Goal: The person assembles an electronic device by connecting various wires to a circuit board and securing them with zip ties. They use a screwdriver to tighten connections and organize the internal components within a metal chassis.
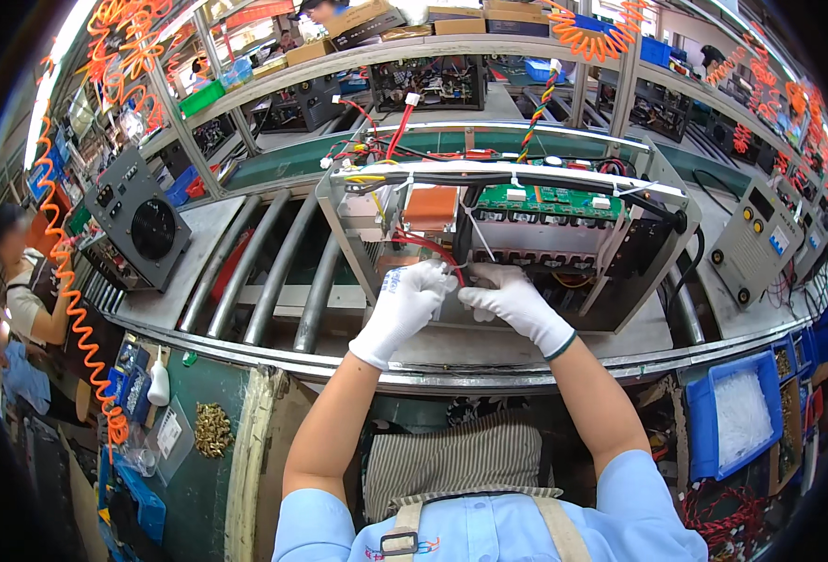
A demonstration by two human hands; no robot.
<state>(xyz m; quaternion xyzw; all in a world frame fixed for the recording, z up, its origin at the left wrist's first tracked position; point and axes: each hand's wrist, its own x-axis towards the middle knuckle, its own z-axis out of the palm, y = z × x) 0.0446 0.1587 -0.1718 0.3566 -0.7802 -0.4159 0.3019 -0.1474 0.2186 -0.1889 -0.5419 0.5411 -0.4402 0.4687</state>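
An open-sided metal machine housing stands before me, with a green circuit board and an orange-brown block inside. Both hands wear white gloves and meet at its near side. My left hand is closed, its fingertips pinching at the red wires that come out of the housing. Close beside it, my right hand is closed too, pinching a thin white cable tie whose tail sticks up past the fingers. Where the tie meets the wires is mostly hidden by the fingertips.
Steel rollers lie left of the housing, with a finished-looking grey machine beyond. Another grey machine stands right. A blue bin holds white strips. Brass fasteners lie lower left. An orange coiled hose hangs left, near another person.
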